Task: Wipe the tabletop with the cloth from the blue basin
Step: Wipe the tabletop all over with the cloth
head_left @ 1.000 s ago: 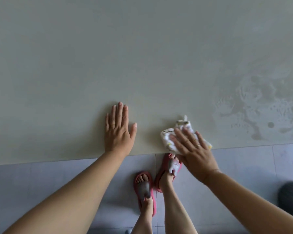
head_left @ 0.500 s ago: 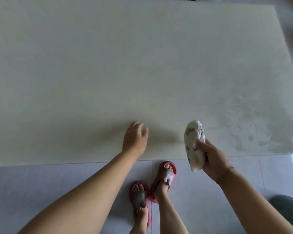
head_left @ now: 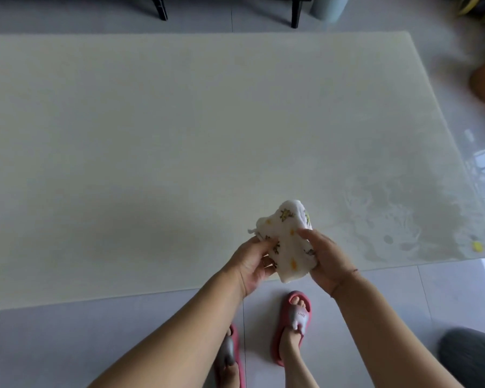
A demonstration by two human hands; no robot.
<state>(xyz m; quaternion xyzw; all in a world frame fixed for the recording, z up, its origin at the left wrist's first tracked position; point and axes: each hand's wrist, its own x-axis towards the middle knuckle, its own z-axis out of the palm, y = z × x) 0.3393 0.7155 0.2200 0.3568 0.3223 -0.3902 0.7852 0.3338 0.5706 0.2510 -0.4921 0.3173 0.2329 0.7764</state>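
A white cloth with small yellow and dark prints is bunched up in the air above the near edge of the pale tabletop. My left hand holds it from the left, fingers curled under the cloth. My right hand grips it from the right, thumb on top. A wet, streaky patch covers the tabletop's near right part. The blue basin is not in view.
A small yellow speck lies near the table's right near corner. My feet in pink slippers stand on grey floor tiles. A dark round object sits at the lower right. Dark furniture legs stand beyond the far edge.
My right hand lifted the cloth off the tabletop. My left hand left the table surface and came over to take hold of the cloth. The view has pulled back, showing the whole table.
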